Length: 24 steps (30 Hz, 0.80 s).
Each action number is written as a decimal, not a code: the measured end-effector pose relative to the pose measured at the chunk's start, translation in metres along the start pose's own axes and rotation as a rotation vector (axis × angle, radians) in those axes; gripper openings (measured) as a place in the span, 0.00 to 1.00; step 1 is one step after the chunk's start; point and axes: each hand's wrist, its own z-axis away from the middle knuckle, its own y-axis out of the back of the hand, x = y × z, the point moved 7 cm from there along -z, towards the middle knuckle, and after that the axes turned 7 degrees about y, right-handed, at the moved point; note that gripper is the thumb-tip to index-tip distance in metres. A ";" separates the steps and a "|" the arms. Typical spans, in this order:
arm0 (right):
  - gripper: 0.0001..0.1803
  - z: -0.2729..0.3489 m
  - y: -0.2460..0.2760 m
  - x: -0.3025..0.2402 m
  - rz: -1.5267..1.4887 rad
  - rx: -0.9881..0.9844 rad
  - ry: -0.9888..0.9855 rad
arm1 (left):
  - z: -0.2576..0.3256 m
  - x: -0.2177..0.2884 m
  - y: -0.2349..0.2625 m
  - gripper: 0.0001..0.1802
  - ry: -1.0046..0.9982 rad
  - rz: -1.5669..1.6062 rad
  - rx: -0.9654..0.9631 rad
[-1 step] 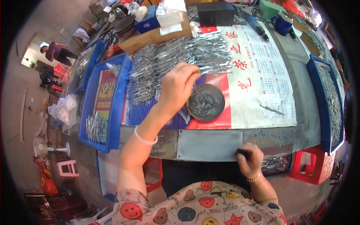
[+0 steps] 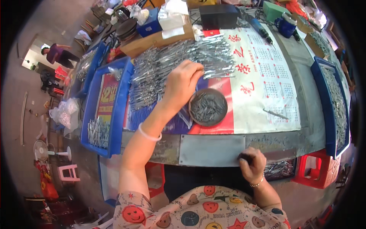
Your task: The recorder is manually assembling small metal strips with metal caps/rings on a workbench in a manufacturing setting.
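My left hand (image 2: 183, 81) reaches over the right part of a wide pile of thin silvery metal rods (image 2: 150, 72). Its fingertips are pinched together beside the rods, and whatever is between them is hidden. Just nearer to me stands a round dark bowl (image 2: 191, 114) with short grey metal pins (image 2: 207, 108) in it. At the table's front edge my right hand (image 2: 254, 167) is closed around a small dark lump (image 2: 245, 157) whose kind I cannot make out. A flat grey metal plate (image 2: 211, 149) lies left of that hand.
A blue tray (image 2: 127, 80) with upright rods stands on the left; another blue tray (image 2: 321, 99) of metal parts is at the right. One loose rod (image 2: 275, 114) lies on the calendar sheet (image 2: 263, 95). A wooden strip (image 2: 156, 41) and black box (image 2: 218, 16) stand behind the pile.
My left hand has moved slightly farther from me over the rods, its fingers still pinched. The table sits a little lower in view. My right hand keeps the dark lump.
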 end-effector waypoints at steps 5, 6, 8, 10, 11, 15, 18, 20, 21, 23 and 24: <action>0.14 -0.004 0.004 0.000 0.088 0.037 -0.001 | -0.068 -0.046 -0.062 0.06 -0.050 -0.099 -0.074; 0.13 -0.008 0.003 -0.002 0.066 0.030 0.009 | -0.078 -0.052 -0.070 0.06 -0.074 -0.121 -0.089; 0.11 -0.018 0.003 -0.008 0.044 0.022 0.047 | -0.091 -0.065 -0.087 0.06 -0.083 -0.164 -0.134; 0.10 -0.018 0.005 -0.011 0.052 0.037 0.079 | -0.101 -0.073 -0.105 0.06 -0.082 -0.195 -0.164; 0.10 -0.016 0.005 -0.013 0.063 0.034 0.083 | -0.102 -0.073 -0.112 0.06 -0.089 -0.199 -0.186; 0.11 -0.014 -0.001 -0.009 0.031 -0.012 0.092 | -0.092 -0.079 -0.117 0.06 -0.070 -0.165 -0.245; 0.10 -0.008 0.000 -0.014 0.023 0.004 0.087 | -0.077 -0.066 -0.090 0.09 -0.095 -0.134 -0.171; 0.10 -0.007 0.000 -0.014 0.051 -0.014 0.075 | -0.066 -0.057 -0.067 0.10 -0.118 -0.086 -0.119; 0.10 -0.007 -0.001 -0.014 0.049 -0.019 0.068 | -0.058 -0.057 -0.055 0.10 -0.086 -0.058 -0.112; 0.08 -0.010 -0.003 -0.012 0.064 -0.005 0.080 | -0.034 -0.050 -0.023 0.09 -0.027 -0.033 -0.093; 0.07 -0.011 -0.003 -0.010 0.096 -0.031 0.041 | -0.021 -0.048 -0.009 0.09 0.021 -0.001 -0.113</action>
